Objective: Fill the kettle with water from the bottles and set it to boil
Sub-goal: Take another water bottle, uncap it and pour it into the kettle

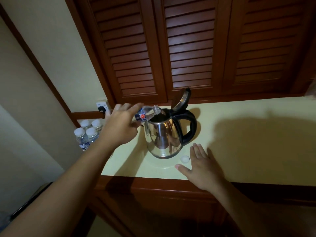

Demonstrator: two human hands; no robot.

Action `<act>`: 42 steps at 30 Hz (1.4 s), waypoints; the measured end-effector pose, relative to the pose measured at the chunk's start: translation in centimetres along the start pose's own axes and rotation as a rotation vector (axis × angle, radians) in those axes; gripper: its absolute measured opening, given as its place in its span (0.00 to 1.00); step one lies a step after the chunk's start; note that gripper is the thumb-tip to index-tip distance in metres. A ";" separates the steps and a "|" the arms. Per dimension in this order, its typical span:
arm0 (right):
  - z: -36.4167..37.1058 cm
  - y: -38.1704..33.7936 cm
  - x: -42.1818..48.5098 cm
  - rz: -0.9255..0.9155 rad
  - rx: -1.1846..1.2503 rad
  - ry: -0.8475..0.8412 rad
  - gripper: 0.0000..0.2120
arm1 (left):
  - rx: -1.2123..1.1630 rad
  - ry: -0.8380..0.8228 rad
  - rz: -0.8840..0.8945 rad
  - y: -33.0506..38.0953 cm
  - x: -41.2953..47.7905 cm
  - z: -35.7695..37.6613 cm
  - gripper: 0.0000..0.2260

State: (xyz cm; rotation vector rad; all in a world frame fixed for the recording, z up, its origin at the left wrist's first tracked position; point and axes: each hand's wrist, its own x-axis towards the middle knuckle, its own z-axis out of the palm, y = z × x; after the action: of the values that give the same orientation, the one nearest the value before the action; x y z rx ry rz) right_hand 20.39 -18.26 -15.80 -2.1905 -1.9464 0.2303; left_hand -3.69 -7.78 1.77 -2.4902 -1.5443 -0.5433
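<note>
One bottle (pixel 148 113) tilts into the kettle (pixel 162 137), gripped by curled fingers (pixel 132 107) of the left hand (pixel 119 124); right hand (pixel 202 168) spread wide.

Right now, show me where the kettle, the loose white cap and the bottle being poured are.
kettle (pixel 162 139), head view, on its steel body.
white cap (pixel 185 159), head view, on its middle.
bottle (pixel 148 113), head view, on its clear wall beside the label.

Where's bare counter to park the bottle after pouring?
Free: pale yellow countertop right of the black-handled steel kettle, up to louvred wooden doors. Crowded: front edge, with white bottle cap and right hand; left side, with left hand tipping the clear plastic bottle, capped bottles, wall socket.
</note>
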 end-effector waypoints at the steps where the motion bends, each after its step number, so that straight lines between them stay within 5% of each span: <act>1: 0.0 0.0 0.0 -0.001 -0.001 0.003 0.50 | 0.052 -0.001 0.024 0.0 0.3 -0.1 0.30; 16: 0.4 0.2 0.3 0.000 -0.008 0.046 0.51 | 0.479 0.046 0.259 -0.3 3.1 -0.9 0.38; 42: 0.1 0.0 -0.1 -0.011 0.071 0.125 0.47 | 0.578 0.101 0.383 -0.2 3.0 -0.9 0.35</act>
State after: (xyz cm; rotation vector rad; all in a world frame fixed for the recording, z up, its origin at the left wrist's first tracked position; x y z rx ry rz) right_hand 20.35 -18.30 -15.94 -2.0968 -1.8544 0.1541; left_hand -2.88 -5.45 3.76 -2.1728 -0.9646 -0.1300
